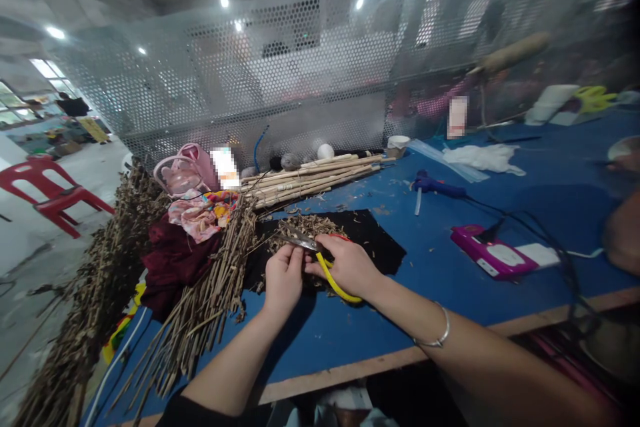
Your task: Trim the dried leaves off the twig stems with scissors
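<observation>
Blue tabletop [340, 340] — scissors [301, 239] in right hand [347, 265], long axis pointing far-left.

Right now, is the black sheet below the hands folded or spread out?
Spread out: the black sheet lies flat on the blue table, with dry plant pieces scattered over it.

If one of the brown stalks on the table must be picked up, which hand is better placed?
Probably the left hand: it is nearer the stalks, while the right hand grips the scissors by their yellow handle.
</observation>
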The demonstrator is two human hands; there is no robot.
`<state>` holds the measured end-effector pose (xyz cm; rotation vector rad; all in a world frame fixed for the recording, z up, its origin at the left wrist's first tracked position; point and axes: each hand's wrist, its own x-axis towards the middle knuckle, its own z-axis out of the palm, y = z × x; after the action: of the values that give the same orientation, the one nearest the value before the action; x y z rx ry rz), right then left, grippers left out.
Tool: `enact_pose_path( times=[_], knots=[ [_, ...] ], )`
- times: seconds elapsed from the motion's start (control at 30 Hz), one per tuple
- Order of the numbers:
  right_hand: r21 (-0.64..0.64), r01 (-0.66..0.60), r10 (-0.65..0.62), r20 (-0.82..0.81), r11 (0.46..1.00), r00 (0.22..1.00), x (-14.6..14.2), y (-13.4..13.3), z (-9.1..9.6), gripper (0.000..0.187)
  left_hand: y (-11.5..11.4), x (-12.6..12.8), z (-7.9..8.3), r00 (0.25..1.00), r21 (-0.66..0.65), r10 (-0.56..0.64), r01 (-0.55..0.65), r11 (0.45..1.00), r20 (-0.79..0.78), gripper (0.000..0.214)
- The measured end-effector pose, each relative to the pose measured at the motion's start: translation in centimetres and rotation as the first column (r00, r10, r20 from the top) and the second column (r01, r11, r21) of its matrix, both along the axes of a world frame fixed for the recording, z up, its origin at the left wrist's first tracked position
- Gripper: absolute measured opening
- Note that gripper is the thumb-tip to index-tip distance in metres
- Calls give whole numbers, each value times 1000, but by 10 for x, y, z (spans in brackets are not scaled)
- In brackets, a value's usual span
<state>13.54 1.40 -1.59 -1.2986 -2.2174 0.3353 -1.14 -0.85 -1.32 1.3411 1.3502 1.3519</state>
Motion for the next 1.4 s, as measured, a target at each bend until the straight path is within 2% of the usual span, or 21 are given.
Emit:
enact_pose_path(
  times=[0.23,0.37,0.47,0.57,0.7,0.87,0.97,1.17,1.4],
  knots=[
    [-37,-10,7,-89,999,996,-3,-1,1,42,0,1,1,996,61,-21,26,998,-85,29],
    [19,-21,22,-42,1000,999,-1,0,2,56,2,-2,-2,992,46,-36,42,998,-125,27],
    [49,-33,34,-23,998,999,0,1,2,63,2,-3,-3,982,95,-15,34,995,-189,26],
    [33,-34,35,-31,999,999,1,1,1,58,2,-3,-4,973,135,3,29,990,-230,25],
    [-2,-44,44,-49,999,998,3,1,1,49,1,-2,-3,964,124,5,29,992,-265,27],
    [-21,-45,43,-59,999,997,3,2,2,42,1,-2,-1,973,109,-25,51,993,-229,30],
    [-22,-47,46,-50,999,998,3,2,1,43,1,-2,-3,975,96,-42,65,993,-218,31],
    [45,-59,59,-19,997,998,4,3,2,58,1,-1,-6,969,88,-72,95,992,-234,32],
    [7,-68,69,-77,998,995,4,3,1,51,-1,-2,-2,966,122,-61,94,988,-250,32]
  ],
)
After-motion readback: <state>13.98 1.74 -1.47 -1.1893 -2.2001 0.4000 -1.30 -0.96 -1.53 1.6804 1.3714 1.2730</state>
